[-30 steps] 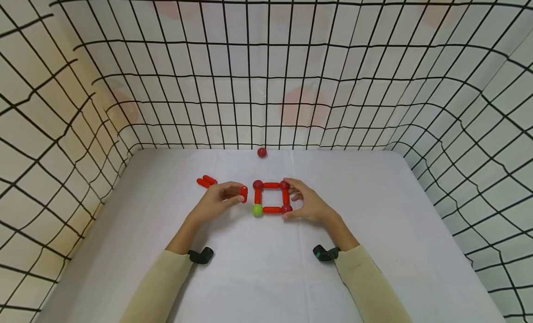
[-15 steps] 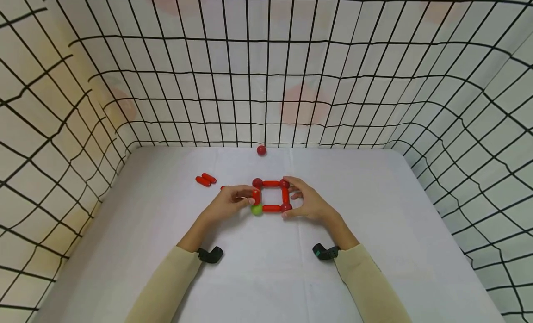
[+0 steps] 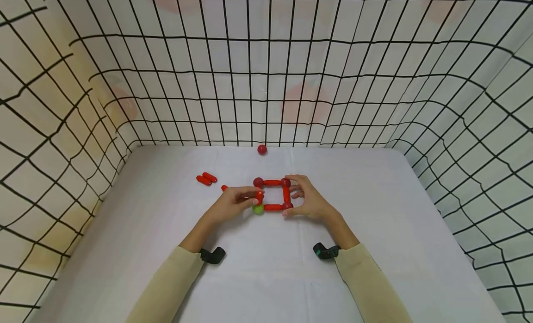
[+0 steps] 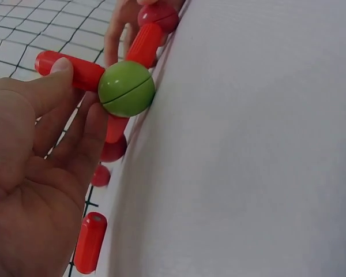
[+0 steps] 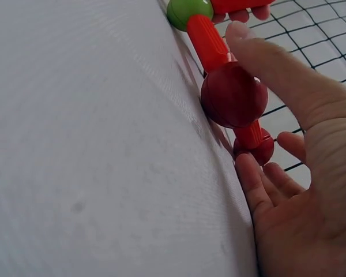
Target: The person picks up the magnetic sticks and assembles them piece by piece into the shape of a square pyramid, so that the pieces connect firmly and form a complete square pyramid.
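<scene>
A square of red rods joined by balls lies on the white table, with its front rod facing me. Its near left corner is a green ball; the other corners are dark red balls. My left hand pinches a red rod between thumb and fingers. That rod's lower end meets the top of the green ball, and the rod stands up from it. My right hand holds the square's right side, thumb at the near red ball and fingertips at the far red ball.
Two loose red rods lie to the left, and another red rod shows partly behind my left hand. A single red ball rests at the table's back edge. Black wire mesh rises behind and at both sides.
My left hand has moved right with the red rod, from beside the square to the green ball. A loose rod behind that hand has come into sight. My right hand stays in place.
</scene>
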Available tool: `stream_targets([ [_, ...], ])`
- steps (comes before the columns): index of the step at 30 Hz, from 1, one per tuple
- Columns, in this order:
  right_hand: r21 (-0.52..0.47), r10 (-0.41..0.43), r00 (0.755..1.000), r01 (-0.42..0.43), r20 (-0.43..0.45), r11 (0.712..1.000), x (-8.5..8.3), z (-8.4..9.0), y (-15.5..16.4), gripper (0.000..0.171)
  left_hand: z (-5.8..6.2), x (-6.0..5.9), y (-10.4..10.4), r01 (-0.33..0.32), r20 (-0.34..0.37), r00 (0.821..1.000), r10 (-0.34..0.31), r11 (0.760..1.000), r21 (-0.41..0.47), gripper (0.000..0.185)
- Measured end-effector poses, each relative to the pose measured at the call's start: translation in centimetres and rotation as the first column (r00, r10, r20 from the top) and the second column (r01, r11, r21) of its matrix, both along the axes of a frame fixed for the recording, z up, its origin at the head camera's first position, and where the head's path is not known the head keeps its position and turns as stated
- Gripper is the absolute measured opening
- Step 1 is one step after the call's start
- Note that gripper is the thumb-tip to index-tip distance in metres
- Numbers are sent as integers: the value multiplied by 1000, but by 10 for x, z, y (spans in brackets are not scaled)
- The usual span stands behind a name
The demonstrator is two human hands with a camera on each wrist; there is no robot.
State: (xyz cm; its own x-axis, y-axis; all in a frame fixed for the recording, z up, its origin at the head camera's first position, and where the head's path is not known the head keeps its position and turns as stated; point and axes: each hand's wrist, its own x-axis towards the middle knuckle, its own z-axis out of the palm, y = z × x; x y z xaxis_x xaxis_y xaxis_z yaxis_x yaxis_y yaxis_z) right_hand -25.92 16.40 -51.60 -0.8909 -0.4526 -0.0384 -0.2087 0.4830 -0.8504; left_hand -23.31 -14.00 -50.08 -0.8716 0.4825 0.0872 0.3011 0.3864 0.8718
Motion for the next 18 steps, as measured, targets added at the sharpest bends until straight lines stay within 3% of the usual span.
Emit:
stream_targets([
  [4, -36, -10, 1000, 11, 9, 999, -1, -1, 1, 85, 0, 0, -2, 12, -10, 1000, -12, 999, 37, 41],
  [9, -62, -3, 1000, 2, -6, 998, -3, -1, 4, 60, -3, -4, -5, -24, -83, 996, 29, 998, 65, 43],
  [14, -79, -14, 1000, 12, -27, 997, -5, -1, 6, 44, -4, -7, -7, -95, -141, 986, 92, 995, -17, 48],
  [18, -93, -22, 998, 17, -56, 996, -6, -2, 8, 39, -5, -4, -7, -105, -135, 987, 90, 989, -107, 50],
])
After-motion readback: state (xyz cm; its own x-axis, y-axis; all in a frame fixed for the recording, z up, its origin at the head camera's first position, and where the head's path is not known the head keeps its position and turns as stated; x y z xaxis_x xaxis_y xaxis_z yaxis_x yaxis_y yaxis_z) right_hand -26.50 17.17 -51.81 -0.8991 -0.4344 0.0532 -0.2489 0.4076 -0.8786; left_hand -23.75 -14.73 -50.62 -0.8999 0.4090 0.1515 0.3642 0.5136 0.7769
